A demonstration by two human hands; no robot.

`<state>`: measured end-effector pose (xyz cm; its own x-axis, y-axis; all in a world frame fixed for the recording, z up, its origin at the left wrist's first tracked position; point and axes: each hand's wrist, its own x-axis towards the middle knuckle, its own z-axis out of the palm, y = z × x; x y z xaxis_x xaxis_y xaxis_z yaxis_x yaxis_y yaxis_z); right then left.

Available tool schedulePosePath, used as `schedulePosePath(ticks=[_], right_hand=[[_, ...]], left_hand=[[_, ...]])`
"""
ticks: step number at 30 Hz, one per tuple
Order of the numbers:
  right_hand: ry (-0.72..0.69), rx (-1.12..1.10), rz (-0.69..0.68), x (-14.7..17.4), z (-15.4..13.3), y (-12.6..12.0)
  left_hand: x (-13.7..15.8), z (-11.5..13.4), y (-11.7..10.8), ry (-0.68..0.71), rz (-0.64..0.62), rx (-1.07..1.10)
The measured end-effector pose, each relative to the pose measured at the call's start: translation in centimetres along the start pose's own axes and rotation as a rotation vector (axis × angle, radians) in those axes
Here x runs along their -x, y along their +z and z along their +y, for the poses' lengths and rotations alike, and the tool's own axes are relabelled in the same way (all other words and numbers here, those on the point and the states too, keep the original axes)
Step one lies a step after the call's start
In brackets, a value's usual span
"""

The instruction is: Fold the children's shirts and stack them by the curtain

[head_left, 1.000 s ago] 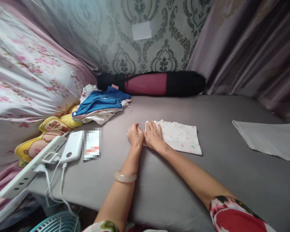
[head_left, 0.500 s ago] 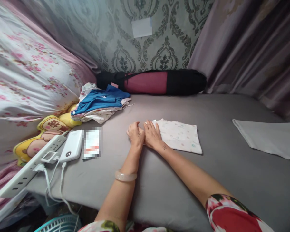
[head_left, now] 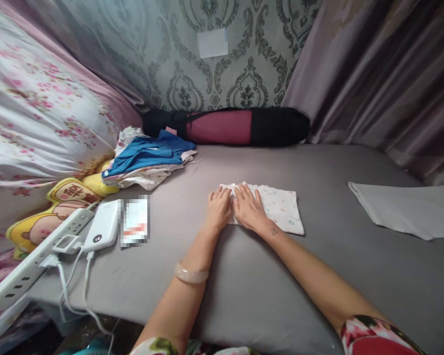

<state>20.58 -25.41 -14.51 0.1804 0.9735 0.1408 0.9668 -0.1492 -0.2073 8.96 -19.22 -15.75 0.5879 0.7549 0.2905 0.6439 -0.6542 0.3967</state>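
Observation:
A folded white cloth [head_left: 281, 207] with small coloured prints lies flat on the grey-covered surface, in the middle of the head view. My right hand [head_left: 248, 207] rests palm down on it, fingers stretched out and slightly spread. Beside it, my left hand [head_left: 219, 207] lies over the cloth's left end with its fingers extended and close together. Both hands touch or nearly touch each other at the thumbs. The part of the cloth beneath them is hidden. A pale bangle [head_left: 191, 273] circles my left forearm.
A pile of clothes with a blue garment [head_left: 148, 153] lies at back left. A black and maroon long bag [head_left: 218, 127] lies along the wall. At left are a power strip [head_left: 40, 261], a white power bank [head_left: 102, 224] and a yellow cushion [head_left: 52, 217]. Folded grey fabric [head_left: 403, 209] lies right.
My left hand has gone from curled at the cloth's left edge to lying extended on it. My right hand has slid a little to the right along the cloth. The view has shifted slightly.

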Motion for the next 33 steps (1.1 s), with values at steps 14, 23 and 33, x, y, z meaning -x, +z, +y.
schedulePosePath(ticks=[14,23,33], right_hand=[[-0.028,0.045,0.024,0.4,0.7,1.0],[0.090,0.058,0.070,1.0,1.2,0.3],[0.201,0.081,0.074,1.2,1.8,0.2]], left_hand=[[0.1,0.9,-0.3,0.006,-0.145,-0.113],[0.2,1.6,-0.5,0.055,-0.116,-0.100],[0.3,1.8,-0.1,0.074,-0.210,-0.085]])
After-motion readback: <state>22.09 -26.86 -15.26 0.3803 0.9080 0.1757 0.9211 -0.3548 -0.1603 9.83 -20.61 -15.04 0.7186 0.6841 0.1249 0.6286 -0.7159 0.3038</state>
